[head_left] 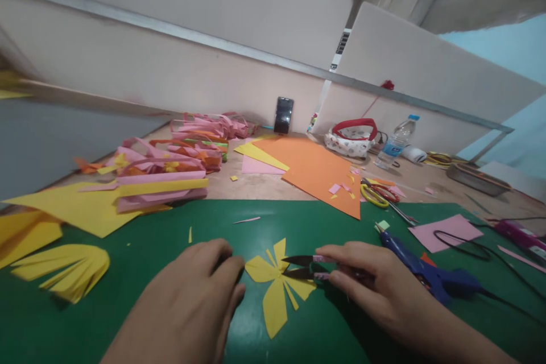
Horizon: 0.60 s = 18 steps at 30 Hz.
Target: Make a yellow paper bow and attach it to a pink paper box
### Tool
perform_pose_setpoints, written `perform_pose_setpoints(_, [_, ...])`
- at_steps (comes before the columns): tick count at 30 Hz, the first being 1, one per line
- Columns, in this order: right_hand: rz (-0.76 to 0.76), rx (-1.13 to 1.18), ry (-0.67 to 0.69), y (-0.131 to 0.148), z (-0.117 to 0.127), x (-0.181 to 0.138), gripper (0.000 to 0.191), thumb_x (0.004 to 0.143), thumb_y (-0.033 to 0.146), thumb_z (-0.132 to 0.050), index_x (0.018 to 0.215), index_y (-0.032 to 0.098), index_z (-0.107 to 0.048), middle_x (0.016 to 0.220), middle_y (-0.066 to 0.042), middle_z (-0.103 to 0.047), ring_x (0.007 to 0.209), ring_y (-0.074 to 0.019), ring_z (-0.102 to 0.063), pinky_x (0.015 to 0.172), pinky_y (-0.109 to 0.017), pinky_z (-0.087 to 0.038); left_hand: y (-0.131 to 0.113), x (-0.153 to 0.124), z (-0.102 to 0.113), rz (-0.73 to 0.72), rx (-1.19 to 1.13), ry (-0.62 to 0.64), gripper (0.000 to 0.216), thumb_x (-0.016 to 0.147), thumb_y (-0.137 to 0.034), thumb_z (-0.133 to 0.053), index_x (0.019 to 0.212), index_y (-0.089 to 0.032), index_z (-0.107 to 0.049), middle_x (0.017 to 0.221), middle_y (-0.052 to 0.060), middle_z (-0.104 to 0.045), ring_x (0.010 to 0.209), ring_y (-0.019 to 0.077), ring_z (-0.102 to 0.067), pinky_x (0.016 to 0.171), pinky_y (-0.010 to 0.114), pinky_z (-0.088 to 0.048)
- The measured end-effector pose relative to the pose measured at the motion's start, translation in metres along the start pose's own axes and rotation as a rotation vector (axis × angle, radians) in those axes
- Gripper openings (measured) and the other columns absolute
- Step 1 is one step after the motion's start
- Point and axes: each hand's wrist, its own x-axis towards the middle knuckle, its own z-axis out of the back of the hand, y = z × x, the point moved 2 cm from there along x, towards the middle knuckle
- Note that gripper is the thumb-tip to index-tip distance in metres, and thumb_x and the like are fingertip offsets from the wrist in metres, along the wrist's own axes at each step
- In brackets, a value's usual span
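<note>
A phone is leaning against the wall at twelve o'clock; a bottle is standing at three o'clock.

One head-worn view is directed forward and down, close above the near green mat, with far white panels included.

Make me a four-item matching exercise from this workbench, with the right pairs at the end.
1. Snips
2. Paper flower
3. Phone
4. Glue gun

A. Standing upright before the pale panel
B. Blue, lying on the green mat
C. Held in the right hand
D. Yellow, with cut petals

Pairs: 1-C, 2-D, 3-A, 4-B
</note>
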Motion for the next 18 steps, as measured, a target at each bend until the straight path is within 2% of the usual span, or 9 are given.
perform_pose_setpoints(5, [0.023, -0.001, -0.003, -0.001, 0.000, 0.000, 0.023, 0.088, 0.034, -0.051, 0.109, 0.033, -0.062, 0.081, 0.001, -0.063, 0.073, -0.0149, -0.058, 0.065, -0.025, -0.044, -0.008, 0.006, 0.007, 0.026, -0.130, -0.022, 0.020, 0.083, -0.025, -0.044, 0.080, -0.025, -0.063, 0.090, 0.003, -0.058, 0.083, 0.0200, -0.053, 0.072, 0.036, -0.045])
perform_pose_setpoints(12, [0.072, -0.002, -0.012, -0.001, 0.001, 0.000, 0.023, 0.089, 0.031, -0.051, 0.110, 0.034, -0.062, 0.083, 0.002, -0.064, 0.073, -0.0139, -0.057, 0.065, -0.024, -0.042, -0.006, 0.007, 0.008, 0.044, -0.157, 0.019, 0.018, 0.084, -0.036, -0.047, 0.088, -0.026, -0.061, 0.088, 0.003, -0.059, 0.083, 0.0234, -0.055, 0.073, 0.043, -0.046])
perform_pose_setpoints(15, [0.078, -0.002, -0.013, -0.001, 0.000, 0.000, 0.025, 0.090, 0.030, -0.051, 0.112, 0.035, -0.061, 0.084, 0.003, -0.065, 0.074, -0.0131, -0.057, 0.065, -0.023, -0.041, -0.002, 0.006, 0.003, 0.050, -0.179, -0.035, 0.026, 0.085, -0.039, -0.045, 0.107, -0.031, -0.053, 0.094, 0.002, -0.062, 0.088, 0.0229, -0.058, 0.074, 0.040, -0.048])
perform_pose_setpoints(18, [0.081, -0.001, -0.013, -0.002, 0.000, -0.001, 0.023, 0.090, 0.029, -0.051, 0.110, 0.034, -0.061, 0.084, 0.003, -0.065, 0.074, -0.0128, -0.057, 0.065, -0.023, -0.041, 0.001, 0.005, -0.001, 0.105, -0.224, -0.045, 0.042, 0.086, -0.041, -0.039, 0.128, -0.039, -0.033, 0.096, -0.003, -0.065, 0.085, 0.0192, -0.062, 0.071, 0.033, -0.050])
